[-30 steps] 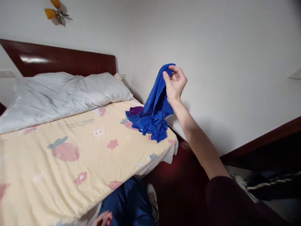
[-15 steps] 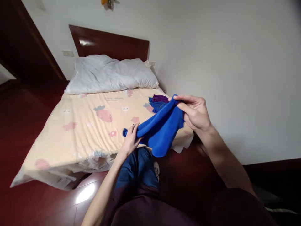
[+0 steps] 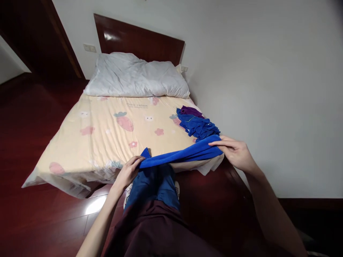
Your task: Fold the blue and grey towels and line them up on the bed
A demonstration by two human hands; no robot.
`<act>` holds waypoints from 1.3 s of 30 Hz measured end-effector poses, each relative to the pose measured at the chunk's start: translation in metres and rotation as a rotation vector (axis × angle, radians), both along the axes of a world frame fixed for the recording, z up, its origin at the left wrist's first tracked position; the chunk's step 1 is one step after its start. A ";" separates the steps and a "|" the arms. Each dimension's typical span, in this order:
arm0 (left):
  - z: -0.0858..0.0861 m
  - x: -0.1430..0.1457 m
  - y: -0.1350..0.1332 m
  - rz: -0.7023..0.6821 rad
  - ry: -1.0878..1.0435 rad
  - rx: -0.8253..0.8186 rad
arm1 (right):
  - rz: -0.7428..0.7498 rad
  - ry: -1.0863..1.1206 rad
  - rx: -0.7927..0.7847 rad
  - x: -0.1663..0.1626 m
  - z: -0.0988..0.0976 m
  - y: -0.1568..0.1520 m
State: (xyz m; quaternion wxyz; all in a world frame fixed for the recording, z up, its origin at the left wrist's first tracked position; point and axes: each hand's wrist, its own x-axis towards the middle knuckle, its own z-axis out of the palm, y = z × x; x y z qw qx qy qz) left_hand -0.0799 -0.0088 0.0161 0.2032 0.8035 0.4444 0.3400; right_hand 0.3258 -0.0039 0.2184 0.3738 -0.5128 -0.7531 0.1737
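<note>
A bright blue cloth (image 3: 182,155), towel-like, is stretched between my two hands over the near edge of the bed. My left hand (image 3: 130,172) is closed on its left end, where a small corner sticks up past the fingers. At the other end my right hand (image 3: 235,151) pinches the cloth between thumb and fingers. The cloth hangs in long folds, slightly higher on the right. Just beyond my right hand lies a crumpled pile of blue cloths (image 3: 199,125) on the bed, with a purple cloth (image 3: 191,111) at its far side.
The bed (image 3: 107,142) has a cream sheet with a strawberry print. A pale grey quilt or pillow (image 3: 139,76) lies by the dark wooden headboard (image 3: 144,37). A white wall (image 3: 281,89) rises on the right. My legs stand against the bed on the dark red floor (image 3: 203,200).
My hands have moved apart and the right one lower, pulling the blue cloth from a hanging drape into a long, taut strip. More of the blue pile now shows.
</note>
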 end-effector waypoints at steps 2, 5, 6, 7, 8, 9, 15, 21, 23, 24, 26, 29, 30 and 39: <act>0.009 -0.007 -0.010 -0.002 0.001 0.039 | -0.020 0.077 -0.026 0.009 -0.010 0.002; 0.026 -0.017 -0.023 0.040 0.026 0.095 | -0.068 0.211 -0.070 0.025 -0.027 0.002; 0.031 -0.021 -0.027 0.059 0.042 0.116 | -0.086 0.261 -0.089 0.030 -0.033 0.001; 0.036 -0.025 -0.030 0.080 0.059 0.138 | -0.101 0.313 -0.113 0.033 -0.038 0.000; 0.039 -0.029 -0.033 0.102 0.075 0.160 | -0.112 0.362 -0.138 0.036 -0.044 -0.001; 0.042 -0.034 -0.036 0.124 0.089 0.176 | -0.119 0.407 -0.166 0.038 -0.049 -0.002; 0.050 -0.062 -0.051 0.199 0.119 0.109 | -0.150 0.660 -0.209 0.033 -0.073 0.000; 0.046 -0.088 -0.053 0.071 0.146 -0.263 | -0.121 0.675 -0.313 0.025 -0.105 0.005; 0.042 -0.101 -0.050 0.036 0.183 -0.303 | -0.094 0.638 -0.377 0.025 -0.118 0.005; 0.041 -0.107 -0.049 0.039 0.197 -0.314 | -0.096 0.616 -0.402 0.026 -0.124 0.005; 0.042 -0.119 -0.046 0.092 0.212 -0.326 | -0.120 0.562 -0.428 0.028 -0.139 0.006; 0.049 -0.127 -0.039 0.238 0.233 -0.260 | -0.108 0.462 -0.425 0.028 -0.166 0.011; 0.052 -0.127 -0.036 0.289 0.244 -0.218 | -0.084 0.430 -0.417 0.027 -0.175 0.014; 0.076 -0.119 0.001 0.399 0.345 -0.064 | 0.033 0.278 -0.398 -0.012 -0.246 0.032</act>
